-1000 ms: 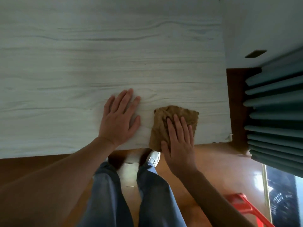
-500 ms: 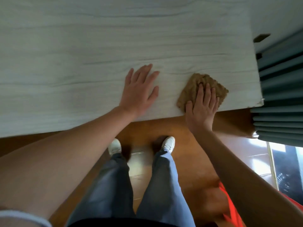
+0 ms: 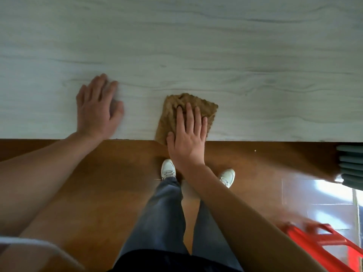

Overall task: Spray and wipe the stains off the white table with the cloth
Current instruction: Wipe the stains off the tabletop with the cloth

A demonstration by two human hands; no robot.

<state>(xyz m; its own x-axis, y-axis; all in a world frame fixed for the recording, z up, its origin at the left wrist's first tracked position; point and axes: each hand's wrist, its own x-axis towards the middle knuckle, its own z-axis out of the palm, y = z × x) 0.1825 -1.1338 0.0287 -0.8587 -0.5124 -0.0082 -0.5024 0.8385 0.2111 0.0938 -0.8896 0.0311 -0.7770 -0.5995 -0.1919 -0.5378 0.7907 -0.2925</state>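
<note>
The white wood-grain table (image 3: 196, 46) fills the upper half of the head view. A brown cloth (image 3: 172, 110) lies at the table's near edge, its lower corner hanging slightly over. My right hand (image 3: 188, 134) presses flat on the cloth with fingers spread, the palm partly past the edge. My left hand (image 3: 96, 108) rests flat on the bare tabletop to the left of the cloth, holding nothing. No spray bottle is in view. I cannot make out any stains on the surface.
A brown wooden floor (image 3: 98, 183) lies below the table edge, with my legs and white shoes (image 3: 168, 169) on it. A red plastic object (image 3: 318, 244) sits at the lower right. Grey-green curtain folds (image 3: 351, 165) hang at the right edge.
My right hand has slid the cloth leftward along the near edge, away from the table's right corner. My left hand also moved left, staying flat on the table. The view shifted left.
</note>
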